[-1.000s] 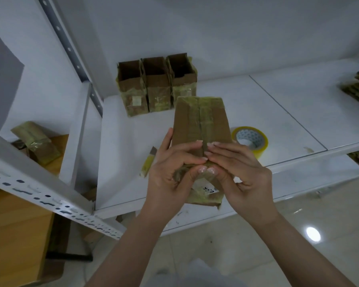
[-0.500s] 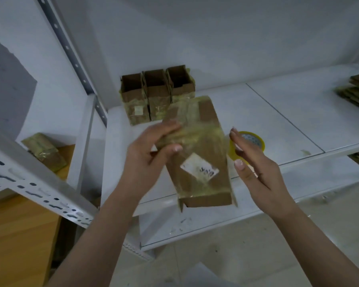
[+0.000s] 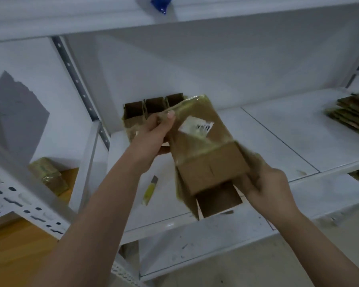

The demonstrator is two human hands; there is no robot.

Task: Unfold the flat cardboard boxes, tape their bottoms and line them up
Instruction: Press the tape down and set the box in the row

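Note:
I hold a brown cardboard box [image 3: 203,150], wrapped in yellowish tape and bearing a white label, tilted in the air over the white shelf [image 3: 278,141]. Its open end with loose flaps points down toward me. My left hand [image 3: 153,135] grips the box's upper left edge, thumb on top. My right hand [image 3: 263,187] holds the lower right corner near the flaps. Behind the box, three opened boxes [image 3: 151,106] stand side by side at the back left of the shelf, partly hidden.
A yellow utility knife [image 3: 150,189] lies on the shelf left of the box. A stack of flat cardboard boxes [image 3: 352,114] sits at the far right. A taped box [image 3: 48,175] rests on a wooden surface at the left. An upper shelf [image 3: 174,19] overhangs.
The box has been turned so its open end faces me. My right hand, free half a second ago, now grips its lower right corner. The view has tilted upward; the tape roll is hidden.

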